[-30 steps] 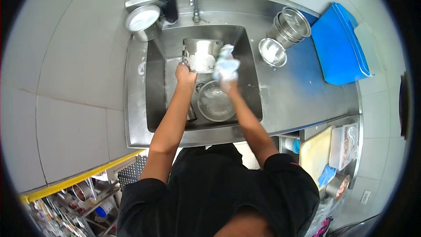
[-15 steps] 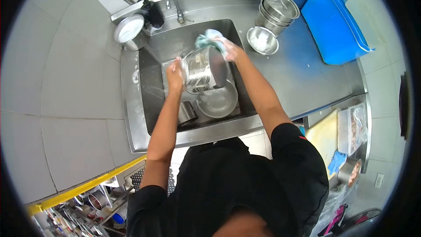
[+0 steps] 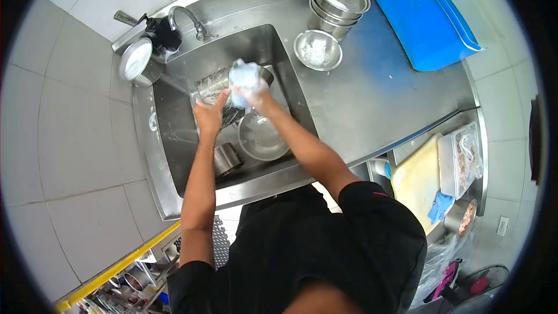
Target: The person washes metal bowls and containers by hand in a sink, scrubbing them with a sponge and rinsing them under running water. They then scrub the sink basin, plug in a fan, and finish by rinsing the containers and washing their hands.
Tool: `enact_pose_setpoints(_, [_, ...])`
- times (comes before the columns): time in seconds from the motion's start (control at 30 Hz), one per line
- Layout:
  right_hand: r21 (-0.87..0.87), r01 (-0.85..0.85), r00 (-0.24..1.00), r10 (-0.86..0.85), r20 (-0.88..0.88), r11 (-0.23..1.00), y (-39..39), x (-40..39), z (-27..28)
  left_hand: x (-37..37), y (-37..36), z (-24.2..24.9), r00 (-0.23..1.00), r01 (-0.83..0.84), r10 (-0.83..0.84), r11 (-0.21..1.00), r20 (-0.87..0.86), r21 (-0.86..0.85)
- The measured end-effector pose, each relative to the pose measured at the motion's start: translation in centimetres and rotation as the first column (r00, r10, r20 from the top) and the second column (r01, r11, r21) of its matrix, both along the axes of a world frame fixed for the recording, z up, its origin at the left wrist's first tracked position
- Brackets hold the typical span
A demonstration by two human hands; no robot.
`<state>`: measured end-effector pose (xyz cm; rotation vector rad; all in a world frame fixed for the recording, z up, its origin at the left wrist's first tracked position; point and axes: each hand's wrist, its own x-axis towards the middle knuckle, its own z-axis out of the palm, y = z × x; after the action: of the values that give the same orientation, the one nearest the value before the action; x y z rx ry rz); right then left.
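Observation:
In the sink [image 3: 174,168], a soapy metal pot [image 3: 216,80] lies tilted on its side. My left hand [image 3: 209,115] grips its near left edge, thumb raised. My right hand [image 3: 260,97], blurred by motion, presses a pale, sudsy cloth [image 3: 244,77] against the pot. Part of the pot is hidden behind the cloth and both hands. Below my right hand, a round see-through bowl [image 3: 264,139] sits in the sink. A small steel cup [image 3: 226,160] lies tipped beside it, near my left forearm.
A curved faucet [image 3: 189,17] stands behind the sink, beside a black pump bottle [image 3: 161,34] and a pot of white suds [image 3: 138,61]. On the right counter are stacked steel pots [image 3: 334,20], a sudsy steel bowl [image 3: 318,50] and a blue bin [image 3: 424,20].
The pot has gone lower into the sink and turned, its bottom no longer facing right. The cloth has moved from the pot's upper right edge across its side. The view has shifted slightly.

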<state>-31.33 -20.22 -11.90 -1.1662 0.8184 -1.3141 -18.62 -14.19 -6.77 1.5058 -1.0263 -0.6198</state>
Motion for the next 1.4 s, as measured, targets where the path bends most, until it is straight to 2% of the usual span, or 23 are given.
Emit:
enact_pose_setpoints(0.03, [0.157, -0.192, 0.976, 0.172, 0.132, 0.969, -0.6, -1.3, 3.3, 0.3, 0.0, 1.3, 0.997, 0.070, -0.068, 0.995, -0.026, 0.068])
enact_pose_setpoints(0.1, [0.363, -0.391, 0.889, 0.244, 0.388, 0.846, -4.7, -1.2, 0.4, 0.2, 0.3, 4.3, 0.993, 0.117, -0.113, 0.986, -0.038, 0.120])
enact_pose_setpoints(0.2, [0.548, -0.440, 0.887, 0.249, 0.388, 0.712, -5.5, -0.5, -0.3, -0.1, 0.1, 5.2, 0.994, 0.087, -0.079, 0.989, -0.076, 0.116])
enact_pose_setpoints(0.23, [0.611, -0.565, 0.823, 0.323, 0.467, 0.554, -5.0, -0.7, -0.4, -0.6, 0.0, 5.0, 0.980, 0.059, -0.052, 0.998, -0.192, 0.028])
enact_pose_setpoints(0.3, [0.689, -0.474, 0.880, 0.270, 0.390, 0.549, -1.7, -1.3, 0.5, -0.8, -0.3, 4.7, 0.990, 0.000, -0.004, 1.000, -0.144, -0.026])
enact_pose_setpoints(0.37, [0.628, -0.598, 0.797, 0.285, 0.532, 0.498, -0.7, -0.8, -1.1, -0.8, -0.5, 4.8, 0.999, -0.019, 0.019, 1.000, -0.035, 0.008])
enact_pose_setpoints(0.43, [0.762, -0.403, 0.905, 0.098, 0.414, 0.507, 1.5, -1.4, 2.6, -1.0, -0.1, 3.7, 0.998, -0.036, 0.032, 0.997, 0.059, 0.065])
enact_pose_setpoints(0.5, [0.792, -0.310, 0.940, 0.044, 0.339, 0.526, 1.1, -1.9, 4.2, -0.3, -0.5, 2.6, 0.959, 0.122, -0.150, 0.985, 0.242, 0.126])
enact_pose_setpoints(0.53, [0.678, -0.296, 0.943, 0.091, 0.321, 0.673, -0.1, -1.8, 3.4, 0.0, -0.6, 2.1, 0.908, 0.199, -0.238, 0.969, 0.345, 0.144])
enact_pose_setpoints(0.57, [0.540, -0.278, 0.947, 0.133, 0.292, 0.794, -1.4, -1.9, 2.9, -0.7, -0.6, 3.3, 0.906, 0.208, -0.249, 0.966, 0.343, 0.151])
enact_pose_setpoints(0.63, [0.582, -0.407, 0.879, 0.127, 0.460, 0.704, -4.3, -2.9, 2.3, -2.2, -0.6, 6.2, 0.969, 0.248, -0.243, 0.943, -0.051, 0.220])
enact_pose_setpoints(0.67, [0.586, -0.448, 0.842, 0.097, 0.531, 0.675, -5.0, -3.2, 2.0, -2.4, -1.2, 6.6, 0.946, 0.305, -0.287, 0.945, -0.149, 0.119])
enact_pose_setpoints(0.7, [0.582, -0.489, 0.799, 0.065, 0.598, 0.649, -5.6, -3.6, 2.0, -2.5, -1.9, 7.2, 0.944, 0.313, -0.295, 0.942, -0.147, 0.118])
enact_pose_setpoints(0.77, [0.721, -0.389, 0.905, 0.091, 0.416, 0.573, -6.2, -4.5, 0.1, -3.0, -3.4, 8.7, 0.969, 0.246, -0.235, 0.952, -0.080, 0.183])
enact_pose_setpoints(0.83, [0.681, -0.477, 0.853, 0.108, 0.510, 0.556, -5.7, -6.0, -0.5, -3.6, -6.0, 9.1, 0.959, 0.261, -0.272, 0.957, 0.083, 0.127])
enact_pose_setpoints(0.9, [0.791, -0.232, 0.971, 0.079, 0.228, 0.567, -5.2, -6.9, -0.4, -6.4, -7.7, 12.8, 0.885, 0.352, -0.391, 0.918, 0.253, 0.184])
enact_pose_setpoints(0.97, [0.772, -0.255, 0.961, 0.063, 0.270, 0.583, -5.1, -9.0, -0.4, -5.9, -12.8, 8.8, 0.742, 0.449, -0.507, 0.862, 0.439, 0.238])
enact_pose_setpoints(1.03, [0.688, -0.293, 0.924, 0.010, 0.383, 0.664, -5.4, -10.7, -1.3, -6.8, -16.9, 6.7, 0.563, 0.611, -0.542, 0.781, 0.624, 0.127])
enact_pose_setpoints(1.1, [0.704, -0.223, 0.943, -0.034, 0.331, 0.674, -5.1, -11.9, -0.8, -8.9, -18.7, 7.6, 0.403, 0.590, -0.578, 0.757, 0.710, 0.281])
enact_pose_setpoints(1.13, [0.669, -0.257, 0.906, -0.068, 0.419, 0.697, -4.7, -12.6, -0.2, -9.6, -19.8, 7.0, 0.406, 0.586, -0.580, 0.758, 0.706, 0.286])
enact_pose_setpoints(1.2, [0.617, -0.291, 0.832, -0.125, 0.541, 0.731, -4.4, -13.9, 0.6, -10.7, -22.1, 5.4, 0.219, 0.649, -0.499, 0.716, 0.839, 0.257])
enact_pose_setpoints(1.33, [0.609, -0.282, 0.716, -0.259, 0.648, 0.742, -4.7, -16.1, 1.6, -12.4, -25.6, 2.3, 0.090, 0.713, -0.433, 0.657, 0.897, 0.246])
enact_pose_setpoints(1.4, [0.632, -0.291, 0.741, -0.249, 0.624, 0.718, -4.1, -16.6, 2.0, -12.2, -25.6, 1.9, 0.119, 0.725, -0.368, 0.666, 0.922, 0.172])
